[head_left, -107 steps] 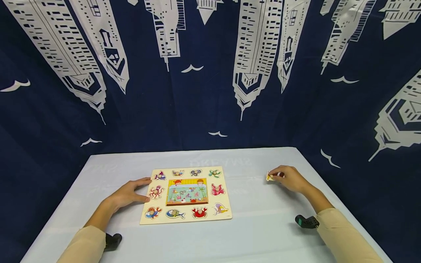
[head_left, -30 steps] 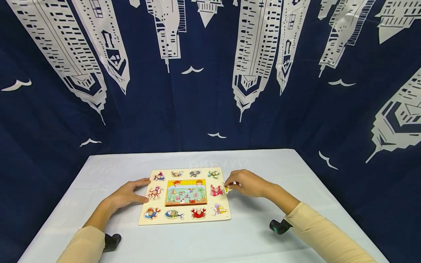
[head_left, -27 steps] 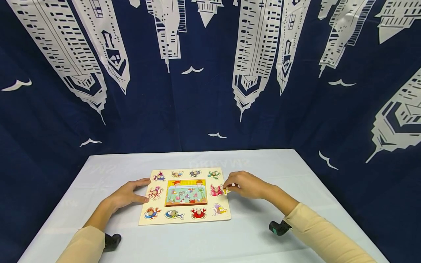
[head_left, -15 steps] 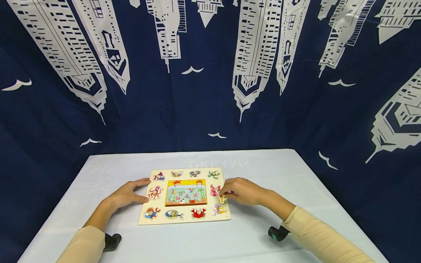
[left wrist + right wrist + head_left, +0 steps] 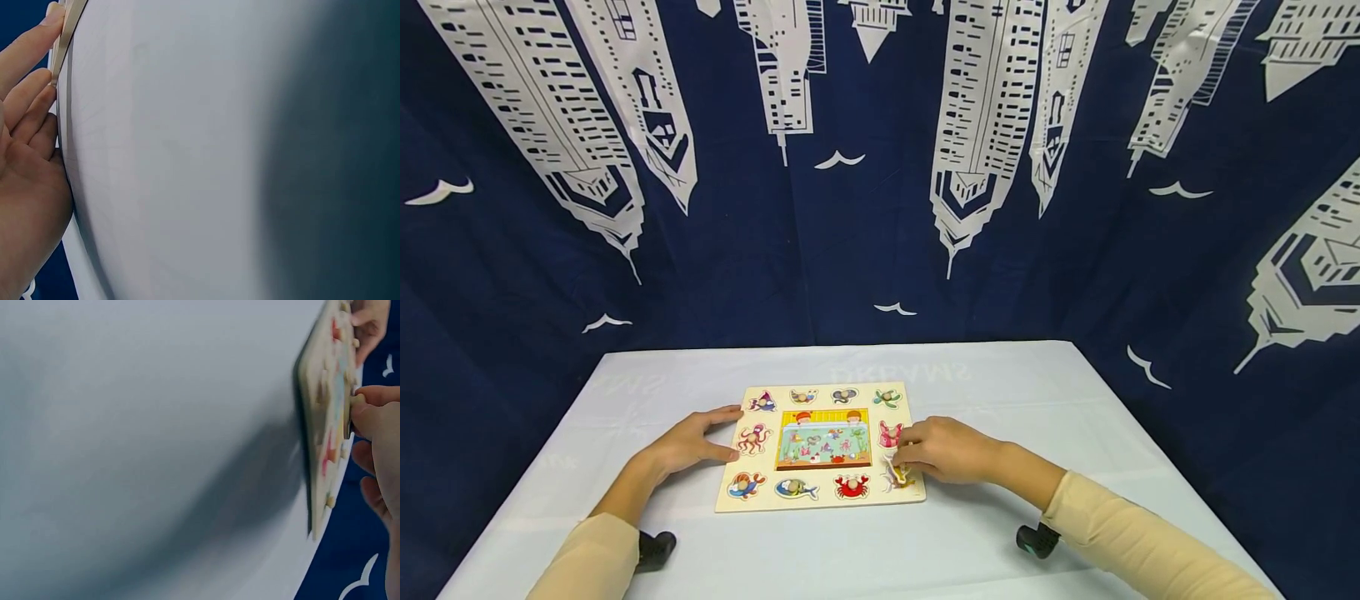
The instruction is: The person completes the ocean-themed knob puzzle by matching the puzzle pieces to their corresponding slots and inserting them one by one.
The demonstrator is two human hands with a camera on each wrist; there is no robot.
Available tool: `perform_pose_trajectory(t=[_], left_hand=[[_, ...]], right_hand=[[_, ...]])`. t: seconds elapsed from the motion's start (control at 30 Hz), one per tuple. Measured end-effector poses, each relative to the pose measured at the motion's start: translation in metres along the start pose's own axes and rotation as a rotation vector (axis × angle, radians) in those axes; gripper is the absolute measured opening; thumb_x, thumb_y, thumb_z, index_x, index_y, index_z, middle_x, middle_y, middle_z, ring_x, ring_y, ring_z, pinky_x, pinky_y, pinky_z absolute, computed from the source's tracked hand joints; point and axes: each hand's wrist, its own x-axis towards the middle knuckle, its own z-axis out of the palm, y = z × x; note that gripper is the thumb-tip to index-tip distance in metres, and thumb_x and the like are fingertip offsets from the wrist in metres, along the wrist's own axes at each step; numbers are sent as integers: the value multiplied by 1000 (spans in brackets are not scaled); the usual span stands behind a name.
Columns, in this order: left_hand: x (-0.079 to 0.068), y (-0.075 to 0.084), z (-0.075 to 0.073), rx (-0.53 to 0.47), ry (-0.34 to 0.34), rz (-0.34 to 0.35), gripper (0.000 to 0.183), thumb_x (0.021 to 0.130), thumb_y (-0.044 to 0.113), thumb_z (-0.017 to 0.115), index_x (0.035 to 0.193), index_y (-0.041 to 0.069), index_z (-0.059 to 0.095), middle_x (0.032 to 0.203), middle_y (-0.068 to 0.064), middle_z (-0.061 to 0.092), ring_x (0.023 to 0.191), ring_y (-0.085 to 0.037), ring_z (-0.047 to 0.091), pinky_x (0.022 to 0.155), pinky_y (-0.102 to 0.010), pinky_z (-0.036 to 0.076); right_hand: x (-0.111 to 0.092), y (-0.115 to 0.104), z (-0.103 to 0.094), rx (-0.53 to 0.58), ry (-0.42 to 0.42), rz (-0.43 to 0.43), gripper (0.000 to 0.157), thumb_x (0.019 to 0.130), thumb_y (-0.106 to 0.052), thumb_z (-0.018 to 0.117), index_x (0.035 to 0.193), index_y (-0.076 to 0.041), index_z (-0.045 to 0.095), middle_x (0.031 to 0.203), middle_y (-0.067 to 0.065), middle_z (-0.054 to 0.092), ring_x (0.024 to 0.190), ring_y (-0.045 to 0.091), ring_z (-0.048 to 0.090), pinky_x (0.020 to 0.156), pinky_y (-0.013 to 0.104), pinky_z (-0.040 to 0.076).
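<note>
A pale wooden puzzle board [image 5: 825, 488] lies on the table, with knobbed sea-animal pieces around a central aquarium picture. My left hand [image 5: 688, 446] rests at its left edge, thumb and fingers spread and fairly straight, the fingertips touching the rim. My right hand [image 5: 951, 450] pinches a small yellow knobbed puzzle piece [image 5: 894, 472] above the board's lower right corner, over a printed sea-animal shape there. In the right wrist view, thumb and index finger hold the knob and the piece [image 5: 348, 419] stands tilted against the board's face. Fingers hide part of the piece.
The pink piece [image 5: 889, 434] sits just behind my right fingertips, and the red crab piece [image 5: 852, 487] is to the left. A white cloth covers the table [image 5: 820, 558]. Behind it hangs a dark blue curtain [image 5: 865, 217] with white building prints.
My right hand has brought the yellow piece from the table's right side leftward to the board, then down to the lower right corner. My left hand has stayed at the left edge.
</note>
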Motion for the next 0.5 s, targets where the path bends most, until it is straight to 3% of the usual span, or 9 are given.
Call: perform_pose_trajectory(t=[0.27, 0.5], left_hand=[[1, 0, 0, 8, 0, -1, 86, 77, 21, 92, 150, -1, 51, 165, -22, 30, 151, -51, 12, 116, -73, 10], [1, -1, 1, 10, 5, -8, 86, 78, 23, 92, 150, -1, 51, 165, -21, 30, 152, -50, 13, 116, -72, 10]], right_hand=[[-1, 0, 4, -221, -70, -136, 25, 96, -12, 73, 118, -21, 77, 115, -9, 72, 103, 11, 66, 87, 26, 52], [-3, 1, 9, -162, -54, -136, 26, 95, -11, 73, 120, -20, 77, 115, -9, 72, 103, 10, 66, 88, 25, 51]])
